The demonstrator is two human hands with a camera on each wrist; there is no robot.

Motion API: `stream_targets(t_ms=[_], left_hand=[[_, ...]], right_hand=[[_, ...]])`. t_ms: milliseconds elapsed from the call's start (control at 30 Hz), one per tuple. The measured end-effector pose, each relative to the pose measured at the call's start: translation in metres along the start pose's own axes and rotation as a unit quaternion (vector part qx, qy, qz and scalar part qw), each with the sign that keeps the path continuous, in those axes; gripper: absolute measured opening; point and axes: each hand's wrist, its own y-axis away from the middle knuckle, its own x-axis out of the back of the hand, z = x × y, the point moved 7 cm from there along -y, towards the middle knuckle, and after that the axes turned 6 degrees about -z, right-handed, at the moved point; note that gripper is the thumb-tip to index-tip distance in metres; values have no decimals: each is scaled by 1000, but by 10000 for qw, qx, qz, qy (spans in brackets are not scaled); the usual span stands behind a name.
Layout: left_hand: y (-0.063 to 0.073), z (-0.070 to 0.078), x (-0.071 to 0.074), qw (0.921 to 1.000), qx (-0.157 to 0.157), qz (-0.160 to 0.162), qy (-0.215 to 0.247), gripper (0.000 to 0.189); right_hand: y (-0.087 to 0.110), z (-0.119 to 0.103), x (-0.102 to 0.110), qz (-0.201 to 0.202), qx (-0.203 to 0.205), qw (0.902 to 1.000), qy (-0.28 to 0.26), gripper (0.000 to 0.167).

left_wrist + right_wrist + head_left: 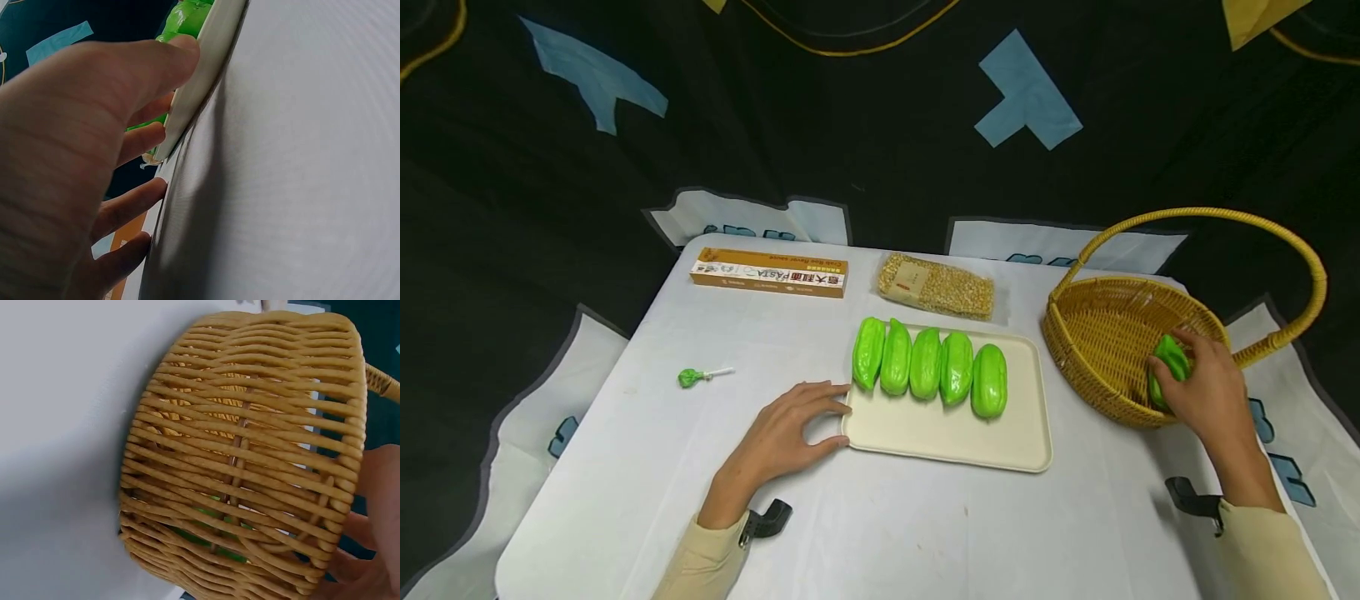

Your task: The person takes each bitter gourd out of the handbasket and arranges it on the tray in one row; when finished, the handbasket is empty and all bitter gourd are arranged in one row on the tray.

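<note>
My right hand (1213,387) reaches over the near right rim of a wicker basket (1093,375) and grips a glossy green ridged fruit (1170,367) inside it. In the right wrist view, green shows through the weave of the basket wall (244,456), and part of the right hand (375,531) is hidden behind the rim. Several similar green fruits (925,363) lie side by side on a cream rectangular tray (940,437). At the tray's left edge rests my left hand (793,429), fingers spread, with thumb and fingertips against the rim.
Behind the tray lie a bag of yellow kernels (936,287) and, farther left, a brown pasta box (769,272). A green lollipop (691,377) sits on the white table (625,467) at the left. The basket's tall handle (1217,215) arches over its opening.
</note>
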Motion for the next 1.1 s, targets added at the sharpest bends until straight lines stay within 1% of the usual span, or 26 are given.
stream_targets(t_ms=[100,333,467,733,933,1100], left_hand=[[0,0,0,10000,-25,15,-5,39],[0,-1,-1,10000,-5,-3,-13,40],[0,-1,0,10000,-13,2,11,39],[1,0,0,10000,12,-22,30,39],[1,0,-1,10000,26,-11,35,39],[1,0,-1,10000,21,-2,29,40]], right_hand=[[-3,4,-2,-135,-151,9997,123,66],[-14,9,-6,-539,-458,9972,222,73],[-20,12,-10,-694,-537,9959,225,74],[-25,18,-17,-843,-482,9951,178,73],[-29,22,-20,-1110,-523,9924,79,78],[-31,22,-23,-1303,-361,9908,98,79]])
